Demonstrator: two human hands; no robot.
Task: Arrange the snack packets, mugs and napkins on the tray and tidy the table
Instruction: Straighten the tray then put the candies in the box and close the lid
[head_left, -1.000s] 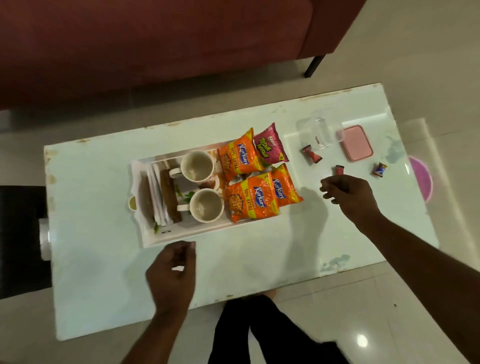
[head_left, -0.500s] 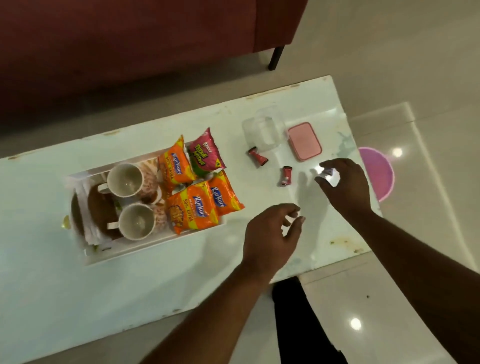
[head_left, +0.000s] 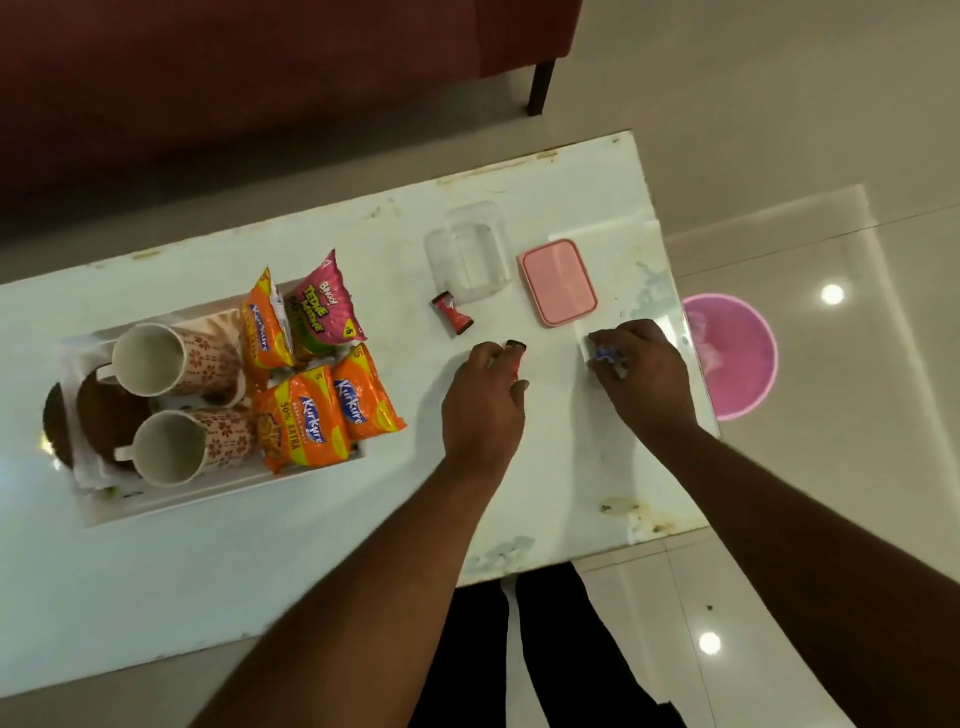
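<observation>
A white tray (head_left: 171, 496) at the left holds two patterned mugs (head_left: 150, 359) (head_left: 169, 448), folded napkins (head_left: 85, 467), three orange snack packets (head_left: 301, 418) and a pink packet (head_left: 323, 312). On the white table, my left hand (head_left: 485, 410) pinches a small red candy (head_left: 515, 358). My right hand (head_left: 641, 371) grips a blue-wrapped candy (head_left: 605, 356) near the table's right edge. A second red candy (head_left: 452, 319) lies loose beside a clear plastic box (head_left: 467, 249).
A pink lid (head_left: 558, 283) lies right of the clear box. A pink bin (head_left: 737, 353) stands on the floor past the table's right edge. A dark red sofa (head_left: 260, 78) runs behind the table. My legs are below the near edge.
My left hand moved right from the tray side and closed on the red candy. My right hand went to the blue candy and picked it up. The view shifted right.
</observation>
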